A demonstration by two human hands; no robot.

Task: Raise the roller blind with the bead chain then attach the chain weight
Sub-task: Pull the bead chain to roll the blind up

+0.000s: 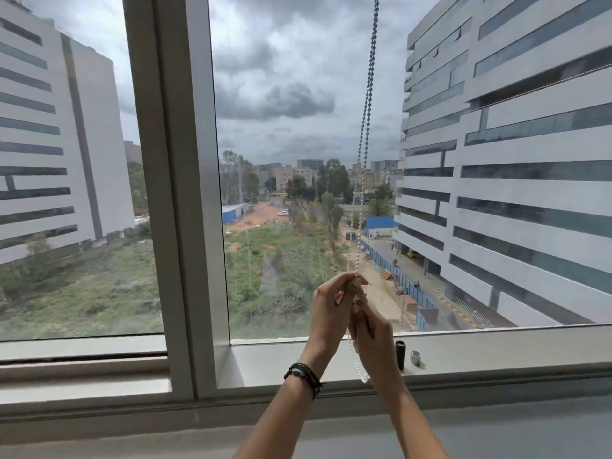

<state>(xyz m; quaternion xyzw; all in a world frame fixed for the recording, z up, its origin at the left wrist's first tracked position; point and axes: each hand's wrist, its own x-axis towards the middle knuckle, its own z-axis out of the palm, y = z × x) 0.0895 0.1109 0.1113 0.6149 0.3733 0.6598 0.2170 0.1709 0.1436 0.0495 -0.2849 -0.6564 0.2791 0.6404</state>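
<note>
Both my left hand (331,308) and right hand (372,329) pinch the bead chain (367,94) above the window sill (281,362), its loop dangling below. The chain weight (400,354) stands on the sill beside my right wrist; a careless tug could topple it

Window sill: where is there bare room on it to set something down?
Bare sill runs from the window post to the left hand, and again right of the small grey cap. It is crowded between: both hands hold the bead chain, with the dark cylinder just beside the right hand.
</note>
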